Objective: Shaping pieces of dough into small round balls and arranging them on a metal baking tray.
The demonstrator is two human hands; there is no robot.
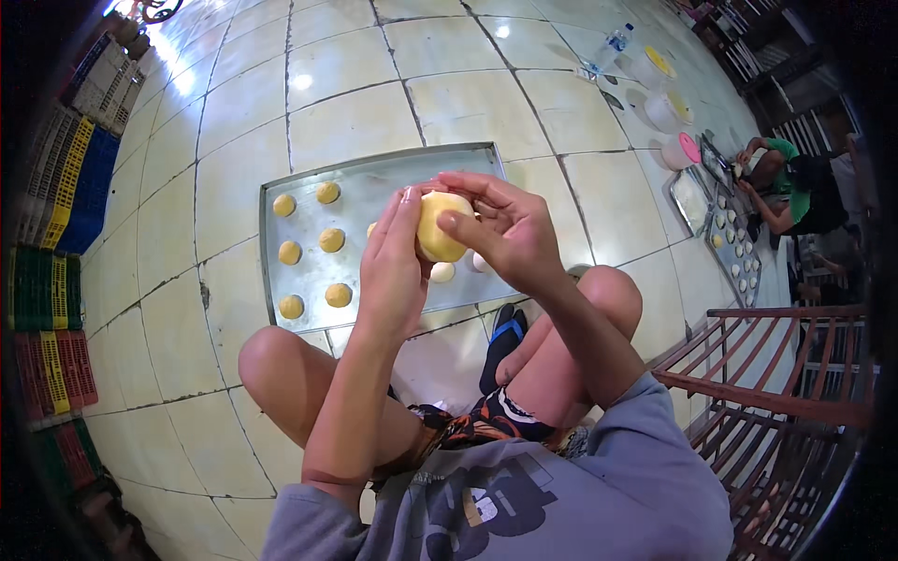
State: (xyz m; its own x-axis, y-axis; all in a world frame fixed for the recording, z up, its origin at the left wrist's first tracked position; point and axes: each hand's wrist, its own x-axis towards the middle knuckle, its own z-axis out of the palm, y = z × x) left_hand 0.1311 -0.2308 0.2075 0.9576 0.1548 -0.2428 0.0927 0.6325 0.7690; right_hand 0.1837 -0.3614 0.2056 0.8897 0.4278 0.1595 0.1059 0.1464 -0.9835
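Note:
Both my hands are raised over a metal baking tray (374, 175) and close round one yellow dough ball (443, 226). My left hand (393, 262) cups its left side with the fingers pointing up. From the right, my right hand (510, 224) curls over it, the thumb pressed on its front. Several yellow dough balls (331, 240) sit in spaced rows on the left part of the tray. A paler, whitish ball (442, 272) lies below my hands, with another (481, 263) partly covered by my right hand. The tray's middle is hidden behind my hands.
Stacked plastic crates (56, 374) line the left side. A water bottle (613, 47) and lidded tubs (666, 110) stand at the far right. Beyond them another person (804, 182) sits by a second tray (734, 248) of dough balls. A brown slatted rack (767, 365) is at my right.

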